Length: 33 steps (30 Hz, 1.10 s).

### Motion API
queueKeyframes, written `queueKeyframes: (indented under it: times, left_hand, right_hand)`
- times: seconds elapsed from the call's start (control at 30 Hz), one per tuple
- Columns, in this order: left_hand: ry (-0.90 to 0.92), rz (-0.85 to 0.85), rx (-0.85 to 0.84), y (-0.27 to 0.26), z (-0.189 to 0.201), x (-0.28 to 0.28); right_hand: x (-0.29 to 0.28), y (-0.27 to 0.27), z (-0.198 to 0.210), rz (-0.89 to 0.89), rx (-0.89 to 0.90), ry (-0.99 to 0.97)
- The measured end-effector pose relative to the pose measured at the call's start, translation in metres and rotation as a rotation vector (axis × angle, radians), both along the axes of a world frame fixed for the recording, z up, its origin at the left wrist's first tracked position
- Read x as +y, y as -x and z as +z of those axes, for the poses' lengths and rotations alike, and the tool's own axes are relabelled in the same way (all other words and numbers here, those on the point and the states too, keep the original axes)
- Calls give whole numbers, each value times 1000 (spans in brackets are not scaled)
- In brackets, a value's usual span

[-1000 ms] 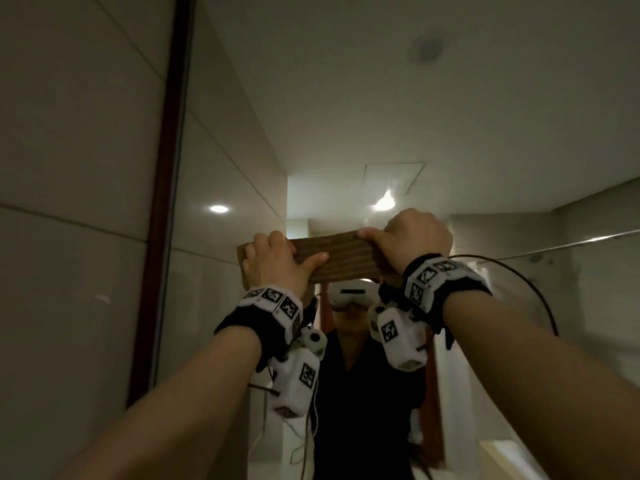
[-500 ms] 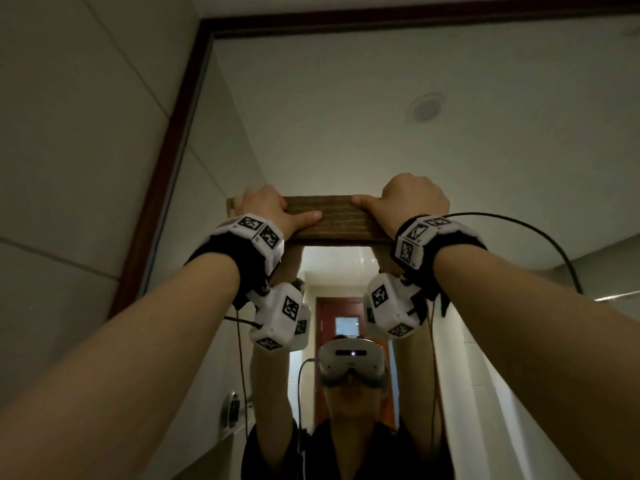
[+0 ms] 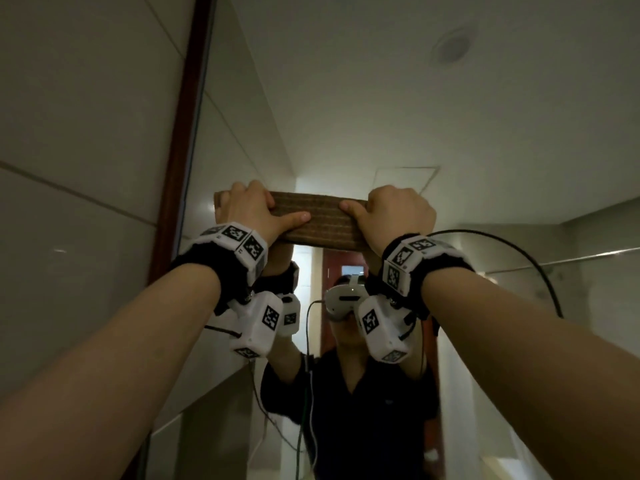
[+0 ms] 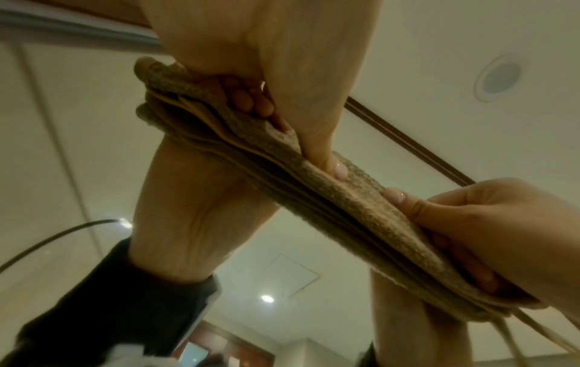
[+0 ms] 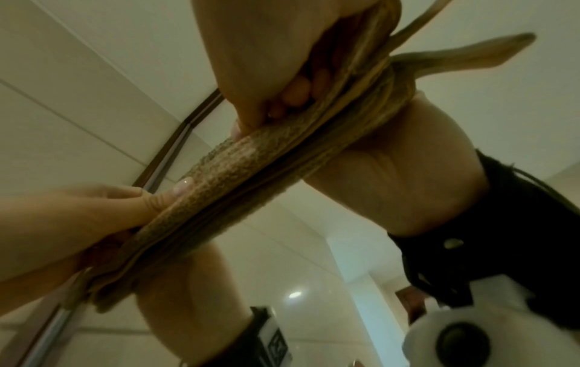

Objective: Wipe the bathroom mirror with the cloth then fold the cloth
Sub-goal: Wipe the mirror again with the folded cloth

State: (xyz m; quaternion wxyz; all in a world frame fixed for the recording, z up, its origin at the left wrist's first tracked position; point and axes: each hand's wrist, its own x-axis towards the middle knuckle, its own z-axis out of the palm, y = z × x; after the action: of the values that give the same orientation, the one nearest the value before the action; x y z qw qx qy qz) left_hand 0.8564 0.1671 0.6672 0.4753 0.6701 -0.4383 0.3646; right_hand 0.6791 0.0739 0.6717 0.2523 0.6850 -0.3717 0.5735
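Both hands, left hand (image 3: 247, 211) and right hand (image 3: 398, 214), grip a folded brown ribbed cloth (image 3: 320, 220) pressed high against the wood-framed bathroom mirror (image 3: 346, 98), mid-wipe; next, probably sweep it downward with even pressure.

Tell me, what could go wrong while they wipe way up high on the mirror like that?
1. The cloth is a thick folded stack held only at its ends; loose layers trail from the right hand, so it may unfold or slip.
2. A black cable loops beside the right hand and could snag.
3. The left hand works near the mirror's wooden frame and might bump it.
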Motion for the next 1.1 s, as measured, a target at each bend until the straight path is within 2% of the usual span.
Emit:
queueKeyframes:
  times: [0.27, 0.43, 0.53, 0.6, 0.67, 0.73, 0.83, 0.93, 1.1]
  left_hand:
    - [-3, -10, 92, -34, -113, 18]
    - [-91, 10, 157, -38, -193, 32]
    - [-144, -28, 196, -41, -247, 43]
    - [-103, -57, 174, -40, -276, 46]
    - [-50, -55, 150, -41, -286, 43]
    - [-71, -42, 177, -44, -274, 42]
    - [-92, -40, 203, -47, -236, 40]
    - [-40, -37, 141, -50, -177, 37]
    - [-81, -11, 48, -61, -72, 38]
  right_hand:
    - [26, -31, -97, 53, 113, -97]
    - [44, -36, -180, 109, 199, -210]
    - [51, -37, -228, 127, 273, -214]
    - [51, -40, -249, 89, 319, -175]
    - [52, -43, -255, 88, 324, -153]
    - [52, -45, -245, 114, 299, -125]
    - [50, -49, -213, 147, 260, -126]
    - [48, -53, -162, 135, 207, -96]
    - [43, -61, -71, 85, 148, -16]
